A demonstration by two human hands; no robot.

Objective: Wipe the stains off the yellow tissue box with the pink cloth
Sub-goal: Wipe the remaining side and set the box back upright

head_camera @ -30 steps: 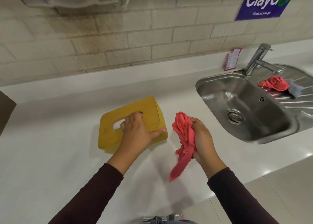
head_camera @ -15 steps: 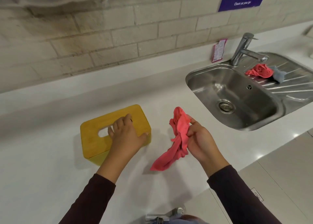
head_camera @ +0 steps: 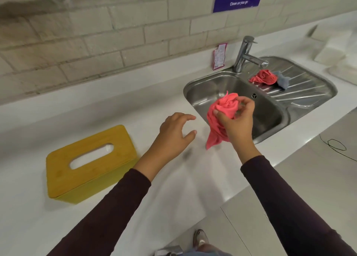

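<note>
The yellow tissue box [head_camera: 90,163] lies flat on the white counter [head_camera: 34,120] at the left, its oval slot facing up, nothing touching it. My left hand [head_camera: 174,137] hovers to the right of the box with fingers spread and holds nothing. My right hand [head_camera: 236,122] grips the bunched pink cloth [head_camera: 222,116] in the air at the near left edge of the sink, one tail of the cloth hanging down.
A steel sink [head_camera: 241,105] with a tap [head_camera: 244,52] sits at the right. A second pink cloth [head_camera: 263,77] and a grey cloth [head_camera: 282,80] lie on its drainboard. A brick wall runs behind the counter. The counter's front edge drops to a tiled floor.
My left hand has let go of the tissue box and moved right, open. My right hand has lifted the pink cloth and carried it toward the sink, bunching it up.
</note>
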